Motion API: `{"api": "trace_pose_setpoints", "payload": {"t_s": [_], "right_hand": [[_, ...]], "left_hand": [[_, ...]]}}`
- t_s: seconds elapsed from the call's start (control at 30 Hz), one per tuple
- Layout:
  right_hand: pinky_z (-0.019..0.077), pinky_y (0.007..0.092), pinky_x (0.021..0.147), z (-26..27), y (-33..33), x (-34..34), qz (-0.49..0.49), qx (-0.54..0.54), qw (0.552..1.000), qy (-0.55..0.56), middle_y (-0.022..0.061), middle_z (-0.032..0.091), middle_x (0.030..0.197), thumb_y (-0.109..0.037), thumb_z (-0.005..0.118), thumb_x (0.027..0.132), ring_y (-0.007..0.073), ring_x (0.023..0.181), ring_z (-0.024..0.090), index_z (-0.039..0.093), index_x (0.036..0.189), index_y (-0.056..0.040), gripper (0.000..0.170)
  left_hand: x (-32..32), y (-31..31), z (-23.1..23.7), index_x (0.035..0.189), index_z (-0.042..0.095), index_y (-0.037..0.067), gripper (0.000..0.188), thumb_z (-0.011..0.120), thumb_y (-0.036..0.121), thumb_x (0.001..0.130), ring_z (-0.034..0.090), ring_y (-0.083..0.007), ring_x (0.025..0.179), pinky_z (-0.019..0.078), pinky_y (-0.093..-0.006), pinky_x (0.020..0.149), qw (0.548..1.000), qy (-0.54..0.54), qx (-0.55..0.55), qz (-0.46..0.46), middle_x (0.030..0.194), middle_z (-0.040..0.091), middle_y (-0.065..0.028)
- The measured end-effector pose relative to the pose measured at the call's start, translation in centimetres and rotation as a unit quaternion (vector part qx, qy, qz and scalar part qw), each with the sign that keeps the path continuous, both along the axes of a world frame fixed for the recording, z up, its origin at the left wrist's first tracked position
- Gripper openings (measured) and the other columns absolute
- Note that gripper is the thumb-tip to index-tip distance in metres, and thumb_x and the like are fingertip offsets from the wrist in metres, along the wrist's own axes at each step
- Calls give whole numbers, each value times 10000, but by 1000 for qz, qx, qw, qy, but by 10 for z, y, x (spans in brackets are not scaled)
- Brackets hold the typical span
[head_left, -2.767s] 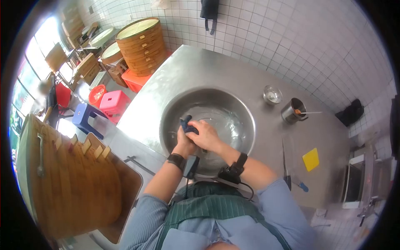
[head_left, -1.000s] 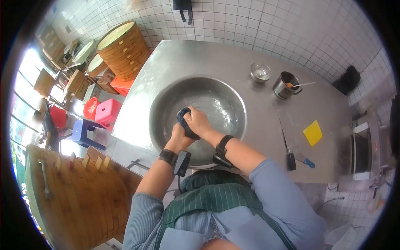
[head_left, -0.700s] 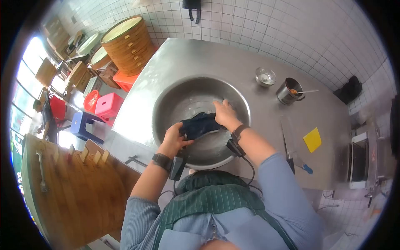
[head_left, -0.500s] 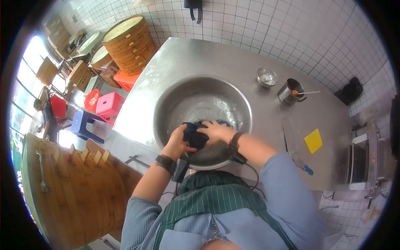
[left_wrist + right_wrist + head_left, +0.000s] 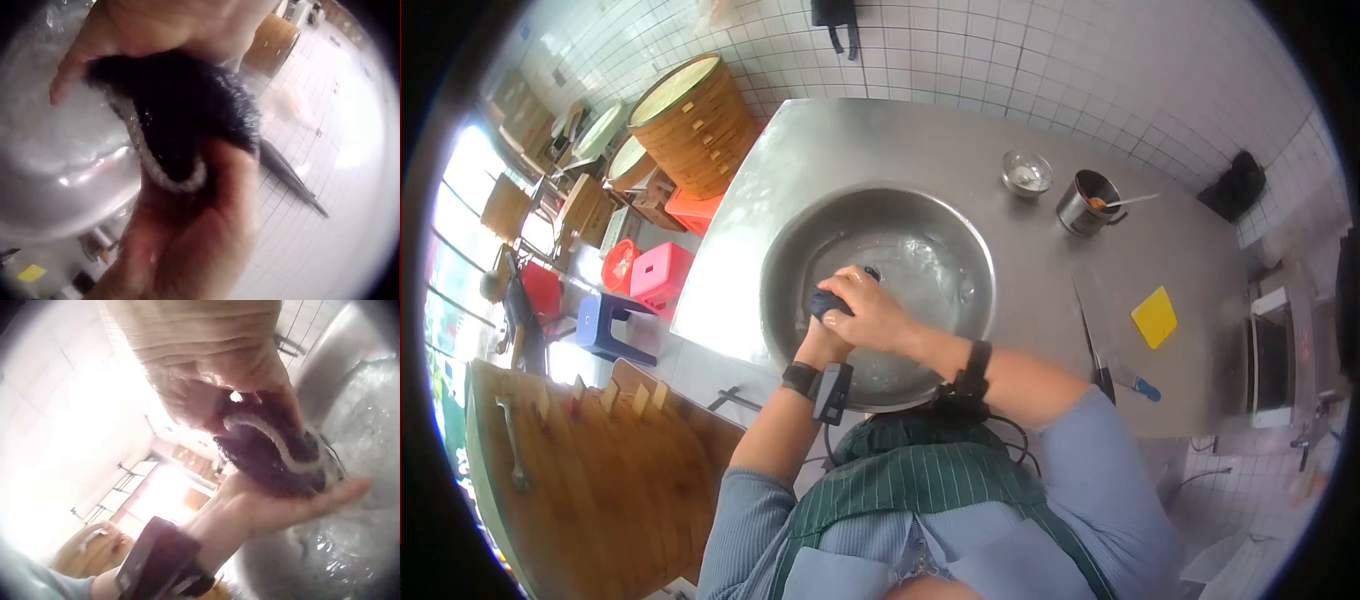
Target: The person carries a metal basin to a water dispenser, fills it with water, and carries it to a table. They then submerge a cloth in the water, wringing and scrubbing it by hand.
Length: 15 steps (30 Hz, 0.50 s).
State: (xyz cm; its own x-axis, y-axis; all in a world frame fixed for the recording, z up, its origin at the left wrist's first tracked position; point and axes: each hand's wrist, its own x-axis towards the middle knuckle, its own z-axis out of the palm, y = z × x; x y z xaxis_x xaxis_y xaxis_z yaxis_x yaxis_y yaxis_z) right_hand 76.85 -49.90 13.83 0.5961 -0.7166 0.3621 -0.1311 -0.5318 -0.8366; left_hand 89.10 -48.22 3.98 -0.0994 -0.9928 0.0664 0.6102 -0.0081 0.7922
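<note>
Both hands are together over the left part of a large steel basin [image 5: 880,196] with water in it. Between them is a bunched dark wet cloth [image 5: 828,303], which shows a pale edge in the left wrist view [image 5: 181,81] and the right wrist view [image 5: 262,456]. My left hand [image 5: 825,341] grips it from below, its palm and thumb against the folds. From above, my right hand [image 5: 874,314] curls round the same cloth, covering most of it in the head view.
Right of the basin on the steel table [image 5: 1040,300] are a glass bowl [image 5: 1027,173], a metal cup with a spoon [image 5: 1085,208], a knife [image 5: 1090,335], a blue-tipped tool [image 5: 1146,389] and a yellow card [image 5: 1155,317]. Bamboo steamers [image 5: 600,470] stand at the left.
The cloth was stretched between both hands, then gathered; now it is bunched tightly between them, nearer the basin's left side. The right hand has moved left onto the left hand. The head view has shifted slightly.
</note>
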Motion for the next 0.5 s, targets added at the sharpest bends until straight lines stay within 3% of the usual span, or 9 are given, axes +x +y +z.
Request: {"api": "trace_pose_setpoints", "payload": {"t_s": [0.03,0.07,0.1,0.13,0.17,0.2,0.3,0.43,0.5], "right_hand": [[407,410,928,-1,5,1,-38,-31,999,24,129,541,1122,-252,600,774,339,1061,531,613,1083,-100,345],[407,410,928,-6,0,4,-43,-30,998,22,129,541,1122,-252,600,774,339,1061,531,613,1083,-100,345],[428,408,903,-13,-10,8,-60,-27,996,54,133,558,1088,-283,598,790,334,1029,548,609,1080,-62,365],[449,407,877,-12,-17,10,-76,-22,993,87,137,576,1053,-314,595,806,328,998,565,605,1076,-23,397],[438,437,880,-11,-24,9,-77,45,989,118,133,572,1069,-366,611,803,317,1012,565,616,1061,-57,403],[438,437,880,-13,-31,8,-79,46,989,118,133,572,1069,-366,611,803,317,1012,565,616,1061,-57,403],[476,431,817,-30,-49,-3,-91,25,989,117,169,593,1005,-394,577,821,346,930,592,634,1018,-35,413],[472,447,825,-52,-83,-35,-118,37,950,287,206,571,1054,-349,575,831,376,965,577,623,1035,-27,383],[466,461,836,-49,-87,-50,-104,38,942,316,215,550,1111,-307,581,834,387,1011,560,613,1056,-28,358]], "left_hand": [[-3,-3,11,1098,501,107,199,426,190,934,528,-198,1027,441,-356,902,943,-331,-30,16,1083,540,-76],[-4,-8,16,1119,506,113,225,432,220,934,496,-205,1072,397,-386,971,778,-624,-62,31,1117,527,-83],[-5,-15,10,1119,506,113,225,432,220,934,496,-205,1072,397,-386,971,778,-625,-63,28,1117,527,-83],[-7,-19,-1,1141,496,103,244,416,222,942,507,-224,1069,417,-409,947,968,-246,50,20,1126,529,-89],[-9,-23,-12,1163,486,94,263,399,224,951,517,-244,1065,437,-432,924,971,180,155,10,1135,532,-95],[-14,-21,-2,1163,486,94,263,399,224,951,517,-244,1065,437,-432,924,971,179,156,8,1135,532,-95],[-41,-2,77,1218,455,15,307,359,128,949,555,-282,1056,485,-478,862,948,8,308,73,1184,525,-141],[-31,0,69,1228,411,-83,373,370,38,877,578,-309,1013,525,-456,819,947,-139,288,28,1167,520,-184],[-24,6,72,1267,383,-63,405,382,55,880,572,-324,1025,509,-482,839,938,-179,296,33,1197,501,-184]]}}
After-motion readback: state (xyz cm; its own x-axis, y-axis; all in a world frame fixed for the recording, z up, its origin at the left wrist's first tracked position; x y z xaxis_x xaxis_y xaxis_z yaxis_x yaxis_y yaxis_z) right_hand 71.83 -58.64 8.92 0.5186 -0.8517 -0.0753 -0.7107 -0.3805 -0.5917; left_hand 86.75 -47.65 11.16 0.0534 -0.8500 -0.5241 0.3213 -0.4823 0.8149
